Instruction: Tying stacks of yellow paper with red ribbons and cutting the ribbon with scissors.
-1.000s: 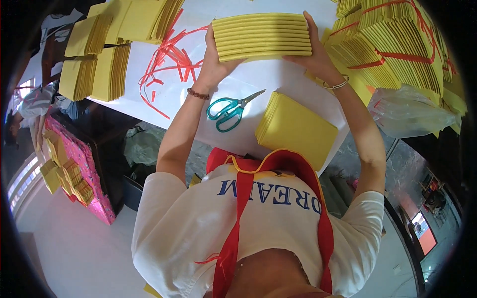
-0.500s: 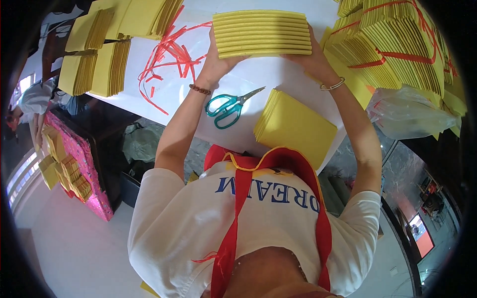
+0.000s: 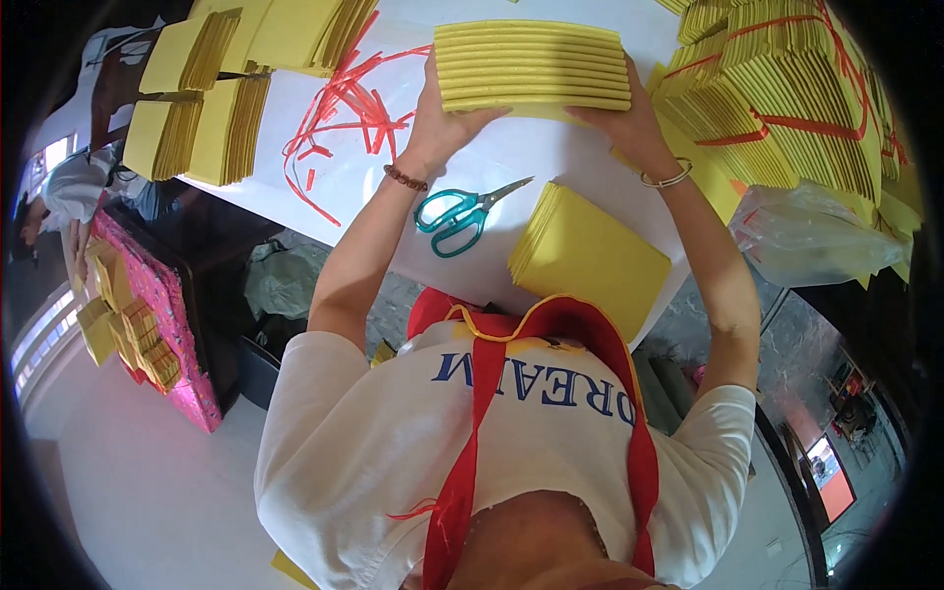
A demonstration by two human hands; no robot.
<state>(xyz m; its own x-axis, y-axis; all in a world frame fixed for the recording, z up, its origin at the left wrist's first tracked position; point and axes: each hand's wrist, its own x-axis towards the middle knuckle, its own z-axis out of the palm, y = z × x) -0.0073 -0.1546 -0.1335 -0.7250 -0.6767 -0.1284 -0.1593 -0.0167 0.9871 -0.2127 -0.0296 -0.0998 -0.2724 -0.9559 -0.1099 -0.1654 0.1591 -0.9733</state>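
A stack of yellow padded envelopes [image 3: 531, 67] is held between my two hands over the far part of the white table. Its folded edges face me in even layers. My left hand [image 3: 444, 120] is closed on the stack's left end, thumb along the lower edge. On the right end my right hand [image 3: 637, 116] grips it the same way; the fingers behind the stack are hidden. Nearer to me, scissors with teal handles [image 3: 462, 214] lie with blades slightly apart. Right of them rests a flat pile of yellow envelopes [image 3: 600, 256] at the near edge.
Cut red strapping strips [image 3: 359, 110] are strewn left of my left hand. More envelope stacks [image 3: 224, 128] stand at the far left. Bundles tied with red strap [image 3: 787, 93] rise at the right, by a clear plastic bag [image 3: 811, 236]. A pink-covered surface [image 3: 162, 315] holds further bundles.
The whole view has shifted slightly, so most things on the table sit a little further right. Both hands keep their hold on the envelope stack.
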